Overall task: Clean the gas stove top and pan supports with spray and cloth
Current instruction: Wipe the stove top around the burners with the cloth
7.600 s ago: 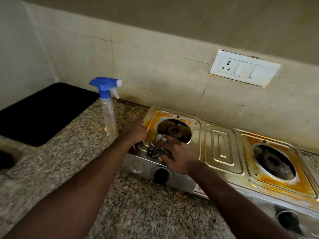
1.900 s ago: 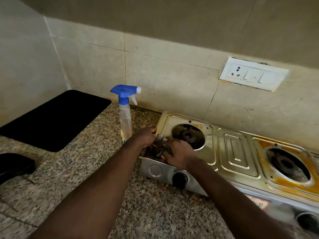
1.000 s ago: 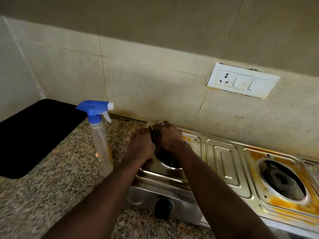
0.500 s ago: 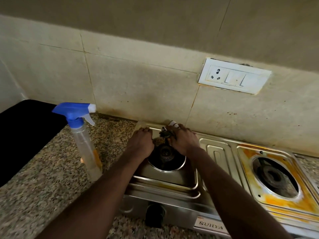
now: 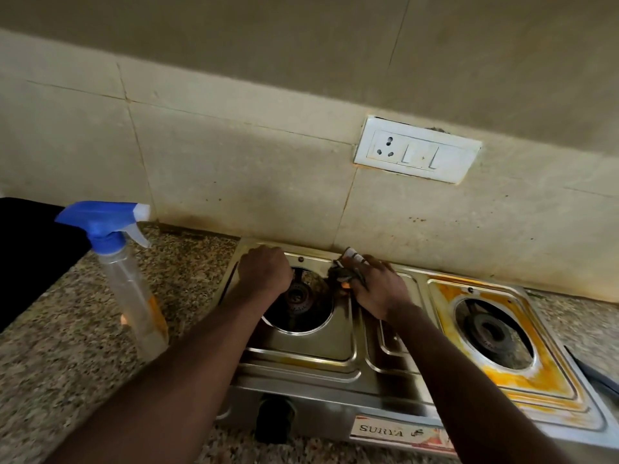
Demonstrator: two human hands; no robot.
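Observation:
The steel two-burner gas stove (image 5: 301, 349) stands on the counter against the tiled wall. Its left burner (image 5: 296, 301) sits in a mostly wiped tray. The tray around the right burner (image 5: 492, 329) is coated with orange stains. My right hand (image 5: 376, 288) grips a dark, dirty cloth (image 5: 341, 274) and presses it on the back right corner of the left tray. On the tray's back left, my left hand (image 5: 264, 269) rests with curled fingers, with nothing visible in it. A clear spray bottle (image 5: 134, 289) with a blue trigger stands left of the stove. No pan supports are in view.
The speckled granite counter (image 5: 67, 346) runs left and in front of the stove. A black mat (image 5: 30, 256) lies at the far left. A white socket-and-switch plate (image 5: 415, 152) sits on the wall above. A black knob (image 5: 274, 420) sticks out of the stove front. A dark object (image 5: 596, 373) lies at the right edge.
Both hands went from the stove's front left corner to the back of the left tray. Since half a second ago the right hand slid the cloth right, and the left hand stayed.

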